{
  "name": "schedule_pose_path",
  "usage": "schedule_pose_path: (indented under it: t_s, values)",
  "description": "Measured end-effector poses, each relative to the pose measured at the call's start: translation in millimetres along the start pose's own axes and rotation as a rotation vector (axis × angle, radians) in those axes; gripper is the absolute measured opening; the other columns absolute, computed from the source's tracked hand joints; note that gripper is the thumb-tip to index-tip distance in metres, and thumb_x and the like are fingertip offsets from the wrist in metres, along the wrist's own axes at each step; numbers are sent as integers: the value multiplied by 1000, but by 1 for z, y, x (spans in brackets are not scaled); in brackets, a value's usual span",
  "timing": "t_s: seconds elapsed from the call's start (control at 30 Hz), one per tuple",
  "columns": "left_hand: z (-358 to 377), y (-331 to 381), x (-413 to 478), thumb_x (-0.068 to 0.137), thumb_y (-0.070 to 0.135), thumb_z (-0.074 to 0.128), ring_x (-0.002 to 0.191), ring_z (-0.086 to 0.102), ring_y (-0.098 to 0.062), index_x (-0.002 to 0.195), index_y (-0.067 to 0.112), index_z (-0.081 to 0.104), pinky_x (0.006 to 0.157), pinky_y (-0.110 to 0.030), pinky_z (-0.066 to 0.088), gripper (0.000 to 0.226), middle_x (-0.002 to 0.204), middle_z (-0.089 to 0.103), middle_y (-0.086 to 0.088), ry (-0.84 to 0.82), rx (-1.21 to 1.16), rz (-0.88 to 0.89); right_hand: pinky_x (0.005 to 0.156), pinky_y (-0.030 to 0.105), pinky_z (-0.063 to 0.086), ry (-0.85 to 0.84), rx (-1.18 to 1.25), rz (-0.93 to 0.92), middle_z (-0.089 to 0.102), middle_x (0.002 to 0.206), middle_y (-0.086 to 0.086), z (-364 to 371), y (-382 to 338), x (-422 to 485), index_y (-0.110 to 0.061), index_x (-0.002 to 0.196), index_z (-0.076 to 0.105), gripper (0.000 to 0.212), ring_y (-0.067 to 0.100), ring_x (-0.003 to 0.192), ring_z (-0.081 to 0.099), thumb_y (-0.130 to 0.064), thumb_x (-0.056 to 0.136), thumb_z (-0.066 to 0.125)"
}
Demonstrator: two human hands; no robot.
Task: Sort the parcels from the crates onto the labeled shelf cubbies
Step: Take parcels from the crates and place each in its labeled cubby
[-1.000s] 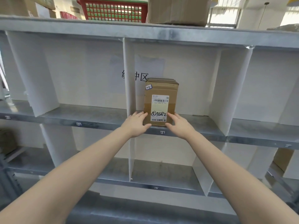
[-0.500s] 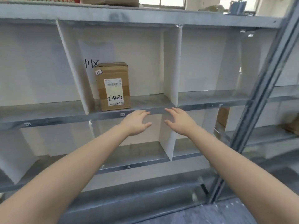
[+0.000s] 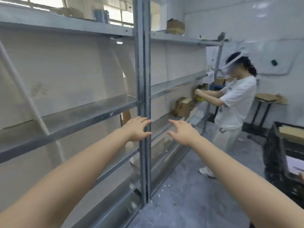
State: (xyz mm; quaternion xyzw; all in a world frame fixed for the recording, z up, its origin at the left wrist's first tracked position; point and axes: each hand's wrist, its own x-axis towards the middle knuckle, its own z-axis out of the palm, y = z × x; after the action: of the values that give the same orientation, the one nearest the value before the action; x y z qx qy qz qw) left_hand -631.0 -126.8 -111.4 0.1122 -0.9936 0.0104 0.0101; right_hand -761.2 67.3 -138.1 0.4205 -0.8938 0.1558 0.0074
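Note:
My left hand [image 3: 137, 129] hovers open in front of the grey upright post [image 3: 143, 79] of the metal shelf, holding nothing. My right hand [image 3: 181, 131] is open too, fingers spread, a little to the right of the post, empty. The shelf cubbies [image 3: 85, 111] with white dividers fill the left side of the view. A black crate [image 3: 278, 155] with a brown parcel [image 3: 291, 134] in it stands at the right edge. The labelled brown box from the earlier frames is out of view.
A person in white [image 3: 233, 102] stands at the far end of the aisle, handling something at the shelf beside brown boxes [image 3: 182, 106]. A box [image 3: 175, 27] sits on the top shelf. A dark-legged table [image 3: 269, 100] carries flat cardboard. Grey floor [image 3: 189, 186] runs between shelf and crate.
Both hands let go of the brown box, left standing in its cubby, and drew back empty. My view swung right along the shelf; the box left the frame, the person and crate appeared.

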Motion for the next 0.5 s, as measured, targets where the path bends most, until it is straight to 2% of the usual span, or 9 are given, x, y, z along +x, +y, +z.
schedule_pose_path:
  t_s: [0.07, 0.2, 0.4, 0.5]
  values:
    - [2, 34, 47, 100, 55, 41, 152, 11, -25, 158, 29, 14, 123, -38, 11, 68, 165, 17, -2, -11, -16, 71, 119, 52, 14, 8, -2, 96, 36, 154, 4, -14, 54, -6, -30, 153, 26, 63, 25, 144, 26, -52, 97, 43]
    - [10, 107, 125, 101, 53, 40, 152, 9, -24, 158, 29, 15, 122, -36, 8, 67, 165, 15, -1, -24, -54, 226, 115, 47, 27, 42, -10, 283, 40, 152, 6, -36, 151, -24, -31, 152, 27, 63, 27, 140, 34, -55, 96, 44]
    - [24, 222, 238, 99, 53, 44, 150, 15, -23, 157, 29, 18, 122, -40, 16, 68, 164, 18, -1, -82, -66, 476, 116, 55, 21, 71, -54, 578, 36, 154, 4, -50, 264, -59, -31, 153, 26, 66, 27, 144, 29, -58, 95, 43]
    - [33, 277, 292, 99, 51, 47, 149, 17, -23, 157, 31, 18, 120, -38, 17, 67, 163, 18, 1, -125, -78, 645, 115, 48, 29, 124, -8, 723, 39, 152, 5, -52, 311, -79, -28, 154, 25, 67, 25, 140, 35, -54, 96, 47]
